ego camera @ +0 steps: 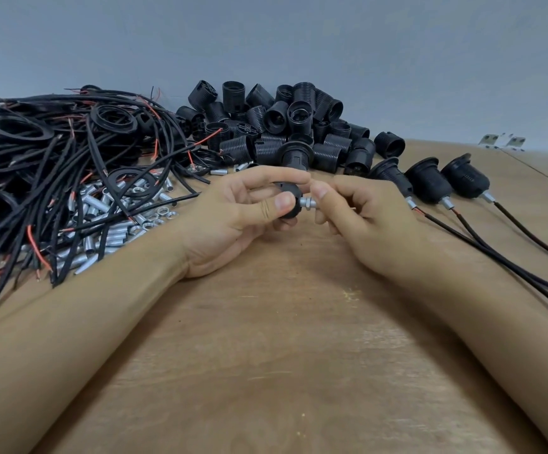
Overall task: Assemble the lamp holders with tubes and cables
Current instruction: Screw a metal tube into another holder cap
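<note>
My left hand [233, 214] grips a small black lamp holder base [289, 199] between thumb and fingers, just above the wooden table [282, 339]. A short silver threaded tube [308, 202] sticks out of the base to the right. My right hand [357, 208] pinches the tube's free end with thumb and forefinger. Most of the base is hidden by my left fingers.
A tangle of black cables [53, 158] with red wire ends lies at the left, over a heap of silver tubes and nuts [112, 221]. A pile of black threaded holder shells [282, 126] sits behind my hands. Three assembled holders with cables [429, 185] lie at the right.
</note>
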`<action>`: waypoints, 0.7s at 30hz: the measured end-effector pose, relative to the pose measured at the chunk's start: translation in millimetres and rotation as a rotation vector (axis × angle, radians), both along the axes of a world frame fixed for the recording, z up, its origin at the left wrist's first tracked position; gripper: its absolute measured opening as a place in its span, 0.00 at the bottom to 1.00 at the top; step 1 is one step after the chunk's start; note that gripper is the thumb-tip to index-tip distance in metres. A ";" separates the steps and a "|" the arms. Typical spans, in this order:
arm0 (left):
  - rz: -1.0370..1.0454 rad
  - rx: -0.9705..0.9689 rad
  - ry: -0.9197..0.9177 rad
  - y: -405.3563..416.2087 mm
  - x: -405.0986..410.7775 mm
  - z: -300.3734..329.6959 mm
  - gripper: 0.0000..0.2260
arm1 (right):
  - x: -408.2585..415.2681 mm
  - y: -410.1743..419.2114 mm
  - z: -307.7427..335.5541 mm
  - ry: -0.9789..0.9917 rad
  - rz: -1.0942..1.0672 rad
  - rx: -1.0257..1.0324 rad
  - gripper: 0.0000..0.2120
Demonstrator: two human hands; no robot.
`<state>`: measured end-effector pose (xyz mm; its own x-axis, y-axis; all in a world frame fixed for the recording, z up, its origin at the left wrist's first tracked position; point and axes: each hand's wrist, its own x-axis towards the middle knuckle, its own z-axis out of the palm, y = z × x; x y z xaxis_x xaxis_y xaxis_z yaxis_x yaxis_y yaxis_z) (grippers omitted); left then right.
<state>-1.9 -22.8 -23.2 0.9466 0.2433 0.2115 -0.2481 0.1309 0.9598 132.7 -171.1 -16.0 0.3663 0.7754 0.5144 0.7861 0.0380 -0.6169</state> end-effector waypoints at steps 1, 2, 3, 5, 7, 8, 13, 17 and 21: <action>-0.006 0.008 -0.002 -0.1 0.0 0.2 0.17 | -0.7 0.9 -0.8 0.022 -0.011 -0.019 0.20; -0.011 0.011 -0.004 -0.3 0.0 0.6 0.17 | -1.7 1.9 -1.2 0.056 -0.014 -0.037 0.22; -0.010 0.006 -0.007 -0.4 0.2 1.3 0.16 | -3.0 3.2 -1.5 0.097 -0.014 -0.050 0.24; 0.026 -0.031 -0.011 -0.6 0.7 2.1 0.15 | -5.0 4.9 -1.0 0.186 -0.018 -0.046 0.28; 0.082 -0.063 -0.009 -0.1 2.4 2.3 0.14 | -4.7 4.9 1.5 0.257 -0.034 -0.009 0.28; 0.101 -0.068 -0.003 -0.2 3.1 2.1 0.14 | -4.7 4.3 2.6 0.275 -0.026 0.005 0.25; 0.091 -0.051 0.007 -2.2 3.5 1.2 0.15 | -4.7 5.3 0.2 0.239 0.021 0.000 0.14; 0.092 -0.056 0.000 -2.1 3.9 2.0 0.15 | -5.9 5.5 1.2 0.334 0.000 -0.053 0.30; 0.093 -0.046 0.011 -2.2 3.4 2.2 0.16 | -5.8 5.0 1.6 0.308 0.022 -0.040 0.17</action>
